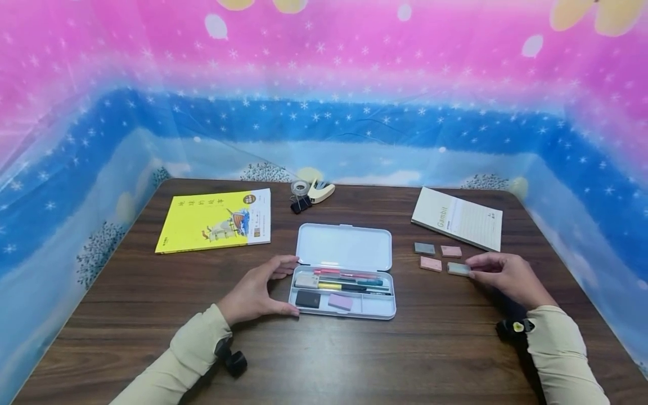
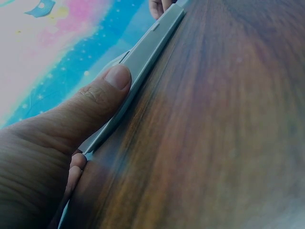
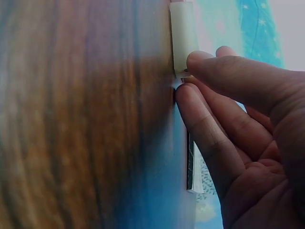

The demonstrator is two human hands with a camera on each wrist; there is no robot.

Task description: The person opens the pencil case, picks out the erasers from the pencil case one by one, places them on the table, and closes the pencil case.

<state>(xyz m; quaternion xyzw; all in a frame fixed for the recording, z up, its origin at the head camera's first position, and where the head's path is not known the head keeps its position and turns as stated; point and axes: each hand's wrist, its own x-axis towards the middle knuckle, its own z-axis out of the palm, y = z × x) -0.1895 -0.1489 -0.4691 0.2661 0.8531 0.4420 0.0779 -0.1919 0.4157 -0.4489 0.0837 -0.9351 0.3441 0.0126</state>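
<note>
A white pencil case (image 1: 378,306) lies with its lid raised in the middle of the table. My left hand (image 1: 255,292) holds its left end, thumb on the front corner and fingers near the hinge; the left wrist view shows the thumb (image 2: 102,98) against the case's front edge. Inside are several pens (image 1: 349,284), a dark eraser (image 1: 307,299) and a pinkish-purple eraser (image 1: 340,302). My right hand (image 1: 508,275) pinches a grey eraser (image 1: 458,269) by its right end. Close by lie another grey eraser (image 1: 424,248) and two pink erasers, one behind (image 1: 451,251) and one in front (image 1: 431,264).
A yellow book (image 1: 212,222) lies at the back left, and a cream notebook (image 1: 455,216) at the back right. Behind the case stand a tape roll (image 1: 300,187), a black binder clip (image 1: 301,205) and a cream stapler (image 1: 322,192). Patterned cloth surrounds the table's far sides.
</note>
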